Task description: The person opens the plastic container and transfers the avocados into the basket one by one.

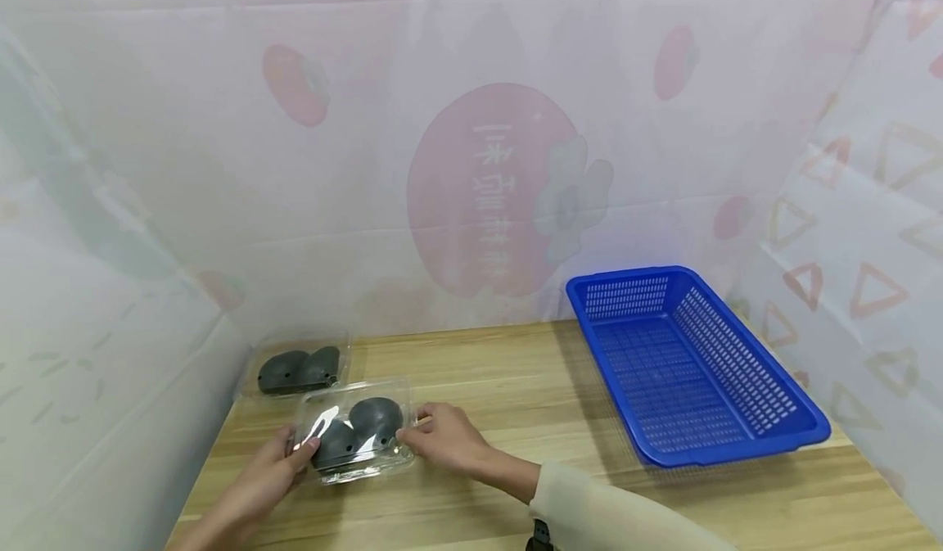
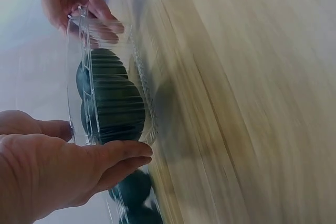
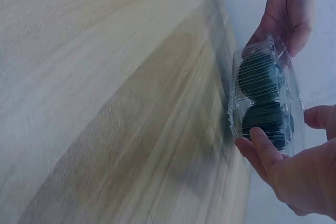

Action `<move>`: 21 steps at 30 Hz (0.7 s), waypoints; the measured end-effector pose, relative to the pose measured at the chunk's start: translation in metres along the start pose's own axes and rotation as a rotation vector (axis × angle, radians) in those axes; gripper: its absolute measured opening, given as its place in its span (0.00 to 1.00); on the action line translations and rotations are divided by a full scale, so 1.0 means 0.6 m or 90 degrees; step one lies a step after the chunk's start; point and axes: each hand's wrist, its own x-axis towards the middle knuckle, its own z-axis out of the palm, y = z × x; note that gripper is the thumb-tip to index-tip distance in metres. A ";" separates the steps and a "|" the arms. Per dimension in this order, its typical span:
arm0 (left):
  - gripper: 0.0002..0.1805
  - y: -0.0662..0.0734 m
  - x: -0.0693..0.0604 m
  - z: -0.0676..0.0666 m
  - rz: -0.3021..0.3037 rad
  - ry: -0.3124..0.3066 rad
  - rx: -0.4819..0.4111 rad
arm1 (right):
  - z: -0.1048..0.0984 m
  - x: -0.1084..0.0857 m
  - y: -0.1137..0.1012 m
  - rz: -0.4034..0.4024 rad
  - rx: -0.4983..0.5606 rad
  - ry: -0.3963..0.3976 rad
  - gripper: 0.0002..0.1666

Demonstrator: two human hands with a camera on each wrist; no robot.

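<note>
Both hands hold a clear plastic clamshell box [image 1: 335,408] with two dark green, rounded lumps [image 1: 376,420] inside; I cannot tell what they are. It hangs above the wooden table, its lid closed. My left hand [image 1: 268,473] grips the left end, thumb on top and fingers underneath, as the left wrist view shows. At the other end my right hand [image 1: 449,438] pinches the box, with fingers [image 3: 265,148] under its base. A second clear box [image 1: 300,343] with similar dark lumps [image 1: 283,372] lies behind it, partly overlapped by the held one.
A blue perforated plastic basket [image 1: 725,453] stands at the right of the wooden table [image 1: 471,371], with nothing in it. Printed white cloth [image 1: 354,166] walls the table at the back and both sides.
</note>
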 end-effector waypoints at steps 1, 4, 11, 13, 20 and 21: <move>0.39 0.003 0.002 0.005 0.001 -0.008 -0.012 | -0.005 0.000 0.002 0.000 0.000 0.006 0.34; 0.41 0.013 0.009 0.020 0.013 -0.027 -0.037 | -0.019 -0.003 0.006 0.001 0.000 0.022 0.33; 0.37 0.031 0.024 0.053 0.046 -0.026 -0.090 | -0.049 -0.006 0.015 0.009 -0.010 0.043 0.32; 0.38 0.036 0.030 0.060 0.050 -0.030 -0.096 | -0.057 -0.006 0.018 0.010 -0.013 0.052 0.32; 0.43 0.057 0.055 0.082 0.048 -0.067 -0.128 | -0.088 -0.003 0.030 0.020 -0.006 0.075 0.33; 0.43 0.061 0.058 0.084 0.046 -0.072 -0.124 | -0.093 -0.002 0.032 0.023 -0.008 0.078 0.34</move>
